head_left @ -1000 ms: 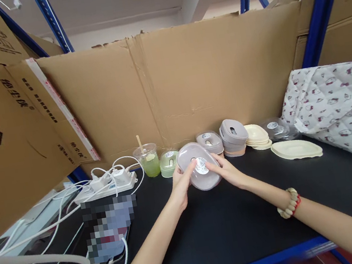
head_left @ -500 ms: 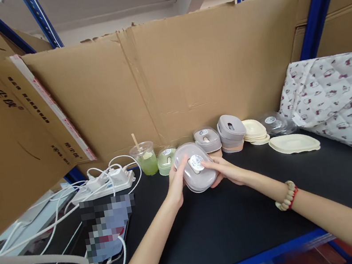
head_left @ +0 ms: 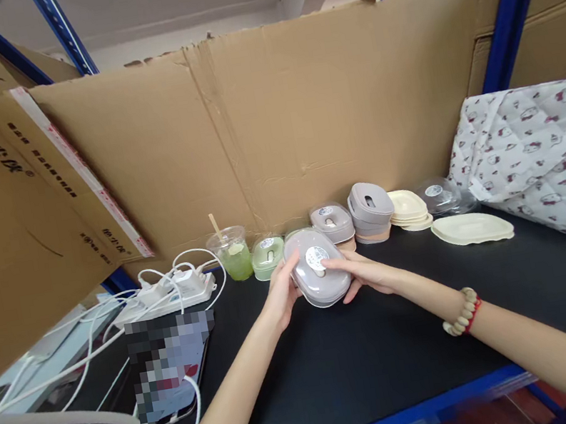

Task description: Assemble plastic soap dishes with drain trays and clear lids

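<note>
Left hand (head_left: 280, 293): thumb shifted from label (head_left: 315, 258) toward edge of grey box (head_left: 308, 281).

- The left forearm (head_left: 241, 385) and right forearm (head_left: 498, 329) reach forward, converging.
- The left hand (head_left: 279, 296) grips, thumb uppermost.
- The right hand (head_left: 368, 274) faces it, thumb stretched inward, fingers curled below.

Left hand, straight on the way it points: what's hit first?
The clear-lidded grey box in its grip; the left hand is against it. Past that, perhaps the grey stacked box behind, though depth is unclear.
</note>
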A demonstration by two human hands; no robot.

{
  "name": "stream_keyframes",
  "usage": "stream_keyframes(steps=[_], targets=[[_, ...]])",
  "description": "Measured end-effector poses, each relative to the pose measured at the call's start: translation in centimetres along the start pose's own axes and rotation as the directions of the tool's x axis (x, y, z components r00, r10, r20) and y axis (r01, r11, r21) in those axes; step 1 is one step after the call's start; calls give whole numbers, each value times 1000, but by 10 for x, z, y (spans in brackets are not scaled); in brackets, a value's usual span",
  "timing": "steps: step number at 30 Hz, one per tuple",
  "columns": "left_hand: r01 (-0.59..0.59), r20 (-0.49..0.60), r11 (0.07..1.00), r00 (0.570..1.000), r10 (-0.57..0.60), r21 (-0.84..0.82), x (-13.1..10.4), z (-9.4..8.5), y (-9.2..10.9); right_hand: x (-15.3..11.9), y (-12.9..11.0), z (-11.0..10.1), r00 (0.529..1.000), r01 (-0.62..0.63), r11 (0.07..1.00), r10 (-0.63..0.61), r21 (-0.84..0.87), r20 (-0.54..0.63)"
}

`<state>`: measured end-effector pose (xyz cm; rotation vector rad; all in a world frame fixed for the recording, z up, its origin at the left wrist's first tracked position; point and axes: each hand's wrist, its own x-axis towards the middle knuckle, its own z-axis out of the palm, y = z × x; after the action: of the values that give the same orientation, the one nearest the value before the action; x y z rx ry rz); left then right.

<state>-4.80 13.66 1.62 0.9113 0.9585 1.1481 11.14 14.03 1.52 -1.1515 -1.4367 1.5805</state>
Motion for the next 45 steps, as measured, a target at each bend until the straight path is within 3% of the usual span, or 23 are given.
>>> stream_keyframes(steps=[8, 15, 17, 19, 22, 26, 29, 32, 35, 45], targets=[[38, -19, 998, 999, -39, -45, -2, 1, 4, 1, -4, -2, 999, 6, 1000, -7, 25, 51], [48, -23, 998, 999, -49, -42, -1, 1, 4, -1, -5, 0, 1000, 11, 1000, -10, -19, 25], [16, -24, 1000, 1000, -16, -2, -2, 1, 2, -1, -2, 0, 999, 38, 998, -37, -58, 12], [-94, -15, 994, 995, 95, 62, -3, 2, -1, 1, 2, 1, 997, 78, 992, -79, -101, -6], [-295, 16, 940, 955, 297, 172, -5, 3, -5, 5, 9, 3, 978, 209, 973, -211, -102, -1], [-465, 5, 845, 877, 481, 264, -7, 4, -11, 9, 15, 7, 899, 437, 897, -438, -62, -6], [-589, 38, 760, 797, 603, 274, -8, 4, -14, 9, 16, 10, 856, 512, 856, -516, -77, -42], [-647, 84, 709, 752, 654, 279, -10, 5, -15, 7, 16, 11, 845, 528, 847, -532, -66, -61], [-674, 106, 685, 730, 675, 278, -12, 6, -16, 4, 16, 11, 837, 540, 839, -543, -61, -67], [-675, 71, 687, 725, 685, 267, -16, 8, -19, 2, 13, 10, 819, 551, 820, -567, -156, -88]])
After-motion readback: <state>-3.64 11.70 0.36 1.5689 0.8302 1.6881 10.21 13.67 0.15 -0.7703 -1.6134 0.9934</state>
